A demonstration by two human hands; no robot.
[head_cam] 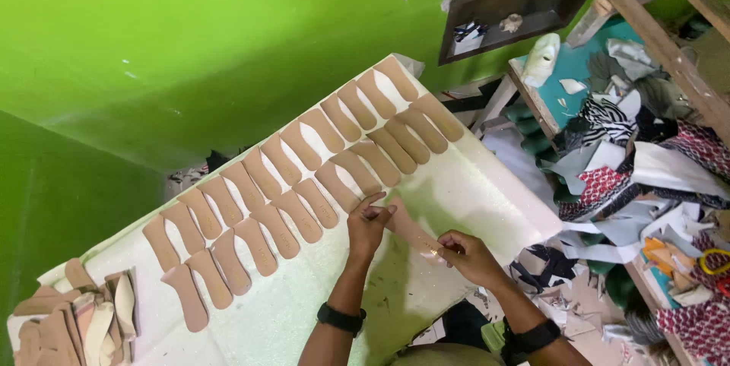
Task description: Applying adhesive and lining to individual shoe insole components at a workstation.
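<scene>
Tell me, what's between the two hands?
In the head view, one tan insole piece spans from the left hand to the right hand, above the white board. Both hands hold it.

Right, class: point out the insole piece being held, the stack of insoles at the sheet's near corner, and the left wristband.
Held insole piece (408, 231), head view, its middle between both hands.
Stack of insoles (72, 320), head view, top pieces.
Left wristband (341, 318), head view, band's middle.

No packages, labels, signs or screens visible.
</scene>
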